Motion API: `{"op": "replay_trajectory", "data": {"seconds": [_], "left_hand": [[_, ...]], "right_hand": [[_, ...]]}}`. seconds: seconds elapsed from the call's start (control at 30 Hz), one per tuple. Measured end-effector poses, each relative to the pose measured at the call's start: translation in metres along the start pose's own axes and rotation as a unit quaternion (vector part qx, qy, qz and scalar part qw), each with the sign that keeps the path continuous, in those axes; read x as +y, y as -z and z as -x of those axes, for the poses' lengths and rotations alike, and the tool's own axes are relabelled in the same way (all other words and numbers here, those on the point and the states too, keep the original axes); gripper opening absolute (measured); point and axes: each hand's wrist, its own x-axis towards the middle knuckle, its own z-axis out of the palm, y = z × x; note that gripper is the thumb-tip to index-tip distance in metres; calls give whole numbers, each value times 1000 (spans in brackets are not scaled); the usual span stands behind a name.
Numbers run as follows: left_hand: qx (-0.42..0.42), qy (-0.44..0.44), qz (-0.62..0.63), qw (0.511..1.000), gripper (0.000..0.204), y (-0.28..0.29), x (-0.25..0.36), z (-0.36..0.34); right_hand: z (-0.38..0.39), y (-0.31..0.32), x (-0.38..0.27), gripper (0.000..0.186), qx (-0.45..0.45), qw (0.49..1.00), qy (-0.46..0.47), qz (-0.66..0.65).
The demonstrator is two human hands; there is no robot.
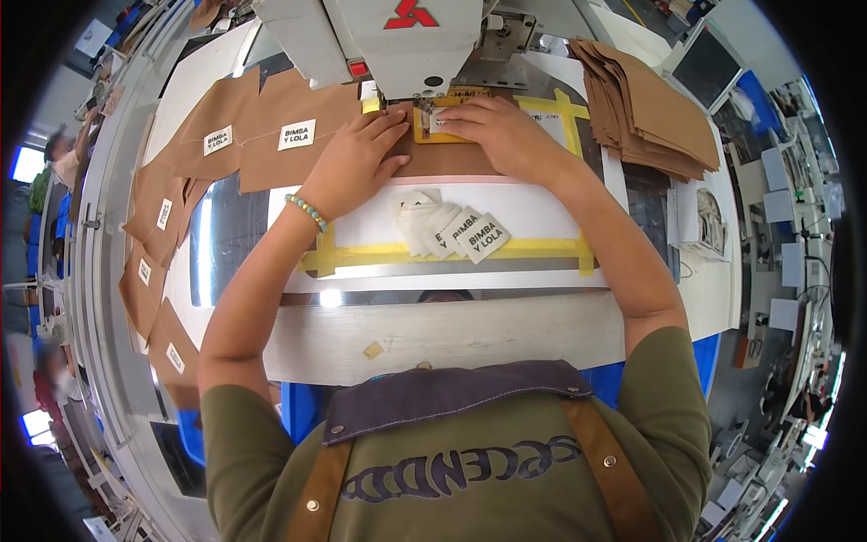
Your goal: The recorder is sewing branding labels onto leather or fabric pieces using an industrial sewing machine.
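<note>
Under the head of a white sewing machine (411,45) lies a brown fabric piece (452,164). My left hand (361,155) rests flat on its left part, fingers stretched toward the machine and thumb apart. A yellow frame (433,137) sits on the fabric by the needle area, with a small white label partly visible inside it. My right hand (508,134) lies over the frame's right side, fingers extended with tips at the label. Between my forearms, a fanned pile of white square labels (452,226) with dark print lies on the white work surface.
Brown pieces with labels attached (296,149) overlap along the left side of the table. A stack of plain brown pieces (646,108) lies at the far right, above a white box (703,221). Yellow tape (542,253) borders the work surface. A monitor (706,61) stands at back right.
</note>
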Motion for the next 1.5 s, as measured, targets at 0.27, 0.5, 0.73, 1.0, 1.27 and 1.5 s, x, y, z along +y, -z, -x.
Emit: {"op": "replay_trajectory", "data": {"seconds": [0.27,0.5,0.73,1.0,1.27,1.5], "left_hand": [[1,-10,0,1000,51,-1,-1,2],[-15,7,19,1000,52,5,0,2],[-4,23,51,998,50,20,-3,4],[-9,16,55,998,51,20,-1,4],[-21,7,20,1000,56,16,3,-3],[-31,10,54,998,57,7,9,-16]], "right_hand": [[0,2,-2,50,-19,999,-12,-29],[-4,-1,-2,41,5,1000,-23,-13],[-12,-3,10,48,20,999,-32,-29],[-11,1,9,43,3,995,-82,-60],[37,55,-4,38,117,978,-165,-46],[62,42,21,26,272,930,-226,-104]]}}
